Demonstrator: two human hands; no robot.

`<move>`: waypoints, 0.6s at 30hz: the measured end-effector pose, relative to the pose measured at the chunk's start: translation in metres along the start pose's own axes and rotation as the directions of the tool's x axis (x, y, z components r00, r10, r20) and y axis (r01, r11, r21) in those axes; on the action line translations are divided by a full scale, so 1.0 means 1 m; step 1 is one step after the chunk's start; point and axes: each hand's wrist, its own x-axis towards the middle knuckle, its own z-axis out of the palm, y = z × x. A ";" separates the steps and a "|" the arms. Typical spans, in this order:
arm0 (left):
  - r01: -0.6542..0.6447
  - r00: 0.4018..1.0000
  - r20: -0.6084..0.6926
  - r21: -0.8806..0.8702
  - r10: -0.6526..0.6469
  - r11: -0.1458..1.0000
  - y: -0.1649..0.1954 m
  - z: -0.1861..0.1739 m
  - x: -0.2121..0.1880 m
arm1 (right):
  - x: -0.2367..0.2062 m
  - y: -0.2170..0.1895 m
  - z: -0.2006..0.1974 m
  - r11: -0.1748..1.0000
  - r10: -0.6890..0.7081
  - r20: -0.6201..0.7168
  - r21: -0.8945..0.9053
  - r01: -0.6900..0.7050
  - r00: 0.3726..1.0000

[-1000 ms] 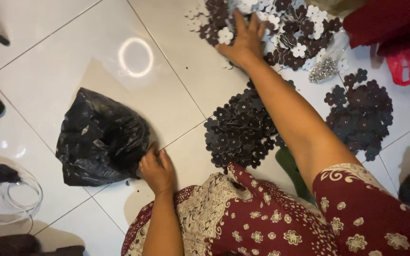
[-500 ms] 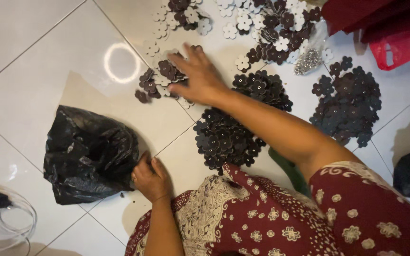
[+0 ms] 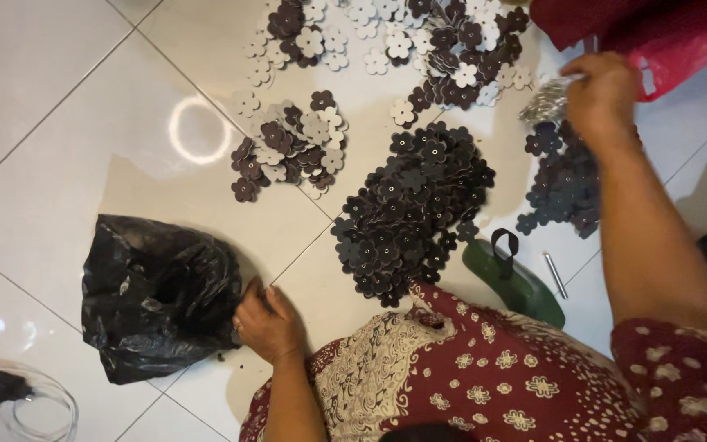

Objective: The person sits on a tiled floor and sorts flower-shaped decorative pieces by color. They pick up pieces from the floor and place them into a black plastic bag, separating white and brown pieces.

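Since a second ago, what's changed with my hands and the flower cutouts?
The right hand dragged a small heap of flower cutouts nearer, let go, then swung right to grasp a small clear packet. The left hand still grips the black plastic bag.

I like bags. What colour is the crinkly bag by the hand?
Black and shiny, the plastic bag, seen from the head view.

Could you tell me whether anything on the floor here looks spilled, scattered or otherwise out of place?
Nothing looks damaged. The flower cutouts lie in loose heaps: a dark pile in the middle and a mixed dark-and-pale cluster strewn apart from it. A small metal rod lies loose beside the green object.
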 end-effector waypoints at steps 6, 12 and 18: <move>0.009 1.000 0.028 0.010 -0.009 1.000 -0.001 0.000 0.001 | -0.005 -0.003 -0.039 0.909 0.395 0.339 -0.278 -0.310 0.854; 0.014 1.000 0.028 0.000 -0.014 1.000 -0.001 0.001 0.000 | 0.011 -0.017 0.007 0.987 0.116 0.141 -0.130 -0.098 0.983; 0.135 0.976 0.164 0.046 -0.141 0.990 0.005 -0.005 0.003 | 0.027 -0.043 0.039 0.976 0.211 0.126 -0.078 -0.202 0.969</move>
